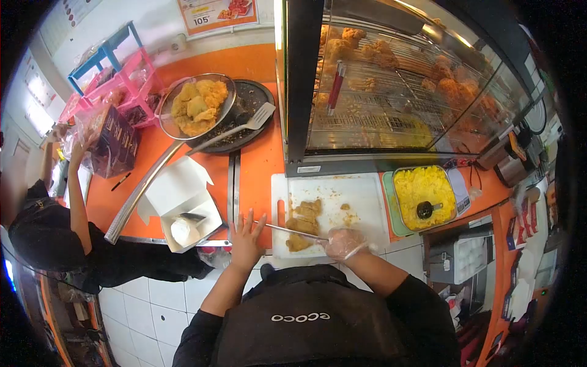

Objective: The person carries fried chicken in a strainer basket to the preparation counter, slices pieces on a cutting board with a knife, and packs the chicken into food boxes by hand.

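On the white cutting board (367, 211) lies a piece of fried, breaded chicken (304, 225), cut into strips, with crumbs around it. My right hand (344, 244), in a clear plastic glove, is closed on a long knife (290, 230); its thin blade points left across the chicken. At the board's left edge is my left hand (247, 241), bare, with fingers spread and nothing in them. Its fingertips are close to the blade's tip; whether they touch it I cannot tell. Left of that hand stands an open white box (214, 217) holding a white rounded portion.
A strainer of fried chicken (197, 107) and a slotted turner (260, 116) rest by a black round tray (263, 92). The glass warming cabinet (296, 165) stands behind the board. At right is a tray of yellow food (422, 183) with a spoon. Another person (49, 238) works at left.
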